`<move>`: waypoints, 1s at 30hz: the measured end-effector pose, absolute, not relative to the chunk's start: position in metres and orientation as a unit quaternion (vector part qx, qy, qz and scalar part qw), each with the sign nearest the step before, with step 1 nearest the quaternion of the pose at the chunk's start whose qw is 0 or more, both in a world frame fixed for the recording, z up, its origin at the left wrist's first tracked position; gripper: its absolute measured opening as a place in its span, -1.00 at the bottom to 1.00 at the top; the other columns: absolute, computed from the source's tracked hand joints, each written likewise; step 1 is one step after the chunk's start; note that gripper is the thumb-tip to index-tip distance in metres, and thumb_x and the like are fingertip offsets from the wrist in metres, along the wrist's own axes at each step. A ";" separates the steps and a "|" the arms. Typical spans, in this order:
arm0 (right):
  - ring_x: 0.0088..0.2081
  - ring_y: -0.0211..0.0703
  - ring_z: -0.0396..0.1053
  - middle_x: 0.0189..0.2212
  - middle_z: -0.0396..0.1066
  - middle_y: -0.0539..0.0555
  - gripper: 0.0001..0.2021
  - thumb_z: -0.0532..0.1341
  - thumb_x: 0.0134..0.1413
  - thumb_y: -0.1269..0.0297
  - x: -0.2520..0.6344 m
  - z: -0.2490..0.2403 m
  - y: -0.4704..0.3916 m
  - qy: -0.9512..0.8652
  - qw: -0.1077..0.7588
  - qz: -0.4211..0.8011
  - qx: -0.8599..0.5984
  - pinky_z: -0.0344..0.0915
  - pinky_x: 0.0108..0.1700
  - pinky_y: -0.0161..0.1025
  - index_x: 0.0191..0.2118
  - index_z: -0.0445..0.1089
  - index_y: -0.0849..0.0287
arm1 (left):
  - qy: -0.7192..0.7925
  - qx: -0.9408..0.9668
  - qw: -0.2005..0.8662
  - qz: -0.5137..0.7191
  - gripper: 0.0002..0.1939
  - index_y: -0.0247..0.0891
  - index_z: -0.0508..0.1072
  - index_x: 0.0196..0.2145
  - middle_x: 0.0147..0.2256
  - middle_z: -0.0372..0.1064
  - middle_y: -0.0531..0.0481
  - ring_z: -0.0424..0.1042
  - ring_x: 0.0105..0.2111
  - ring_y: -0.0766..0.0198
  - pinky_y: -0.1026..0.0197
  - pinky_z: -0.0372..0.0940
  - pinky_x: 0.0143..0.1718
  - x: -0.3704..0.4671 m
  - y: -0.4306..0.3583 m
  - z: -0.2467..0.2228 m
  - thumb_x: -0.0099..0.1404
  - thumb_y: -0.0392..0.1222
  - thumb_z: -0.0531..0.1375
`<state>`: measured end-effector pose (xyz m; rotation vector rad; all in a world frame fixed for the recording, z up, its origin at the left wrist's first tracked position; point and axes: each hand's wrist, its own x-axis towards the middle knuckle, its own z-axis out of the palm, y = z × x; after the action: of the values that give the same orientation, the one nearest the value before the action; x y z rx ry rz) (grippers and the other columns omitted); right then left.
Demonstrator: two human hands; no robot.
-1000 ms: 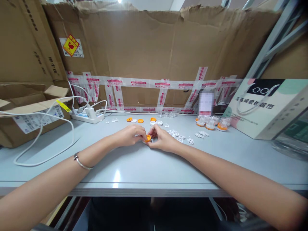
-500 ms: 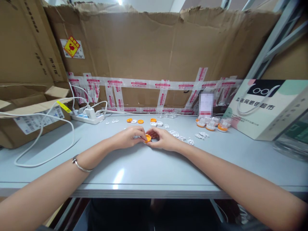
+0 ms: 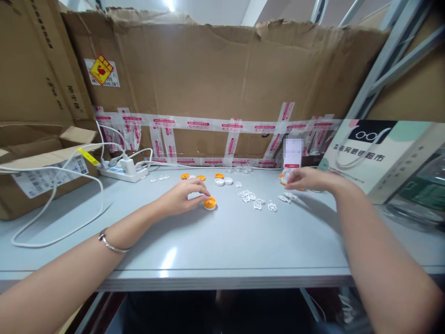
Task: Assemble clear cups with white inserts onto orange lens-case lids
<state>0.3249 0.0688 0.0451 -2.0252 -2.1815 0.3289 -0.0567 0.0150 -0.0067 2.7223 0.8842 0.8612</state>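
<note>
At the middle of the table, my left hand (image 3: pixel 186 195) has its thumb and fingertips closed on the rim of a round orange and white plastic cap (image 3: pixel 210 204), which rests on the tabletop. My right hand (image 3: pixel 306 179) is farther off to the right, fingers bunched and pointing down. It hovers by a small pile of white plastic pieces (image 3: pixel 288 198) and partly covers the clear-topped orange pieces (image 3: pixel 283 180) behind it. What its fingertips hold, if anything, is hidden. Between the hands lie several white openwork pieces (image 3: pixel 246 196).
White round caps (image 3: pixel 228 181) and orange caps (image 3: pixel 185 176) lie at the back. A power strip (image 3: pixel 125 172) with loose white cables stands left, beside an open carton (image 3: pixel 38 162). A phone (image 3: pixel 292 152) leans behind my right hand; a paper bag (image 3: pixel 368 157) stands right.
My right hand has let go of the orange cap and moved right to the white pieces. My left hand stays by the cap, which now sits flat on the table.
</note>
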 end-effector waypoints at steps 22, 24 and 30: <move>-0.31 -0.09 0.38 -0.37 0.45 0.10 -0.67 0.20 -0.16 -0.02 0.296 0.036 0.053 -0.777 0.071 0.195 -0.595 0.25 -0.34 -0.24 -0.36 0.38 0.14 | 0.291 0.907 0.063 0.298 -0.80 -0.24 0.46 -0.27 -0.30 0.37 -0.05 0.33 -0.26 0.28 0.22 0.23 -0.18 -0.056 0.012 -0.006 0.30 -0.20 0.04; -0.38 -0.14 0.38 -0.43 0.46 0.08 -0.67 0.23 -0.19 -0.01 0.288 0.033 0.051 -0.779 0.038 0.262 -0.568 0.26 -0.36 -0.25 -0.36 0.38 0.15 | 0.289 0.907 0.064 0.299 -0.79 -0.24 0.46 -0.27 -0.30 0.37 -0.05 0.34 -0.27 0.29 0.21 0.24 -0.18 -0.055 0.012 -0.006 0.30 -0.20 0.04; -0.48 -0.22 0.36 -0.55 0.43 0.03 -0.76 0.29 -0.26 0.14 0.274 0.023 0.052 -0.771 0.006 0.339 -0.539 0.27 -0.40 -0.29 -0.46 0.35 0.18 | 0.285 0.906 0.055 0.310 -0.80 -0.23 0.46 -0.28 -0.32 0.37 -0.04 0.34 -0.28 0.29 0.19 0.25 -0.18 -0.054 0.010 -0.005 0.30 -0.21 0.04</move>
<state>0.2740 0.0520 0.0230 -1.6849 -2.4134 1.0611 -0.0536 0.0105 -0.0050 2.7500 0.8657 0.9400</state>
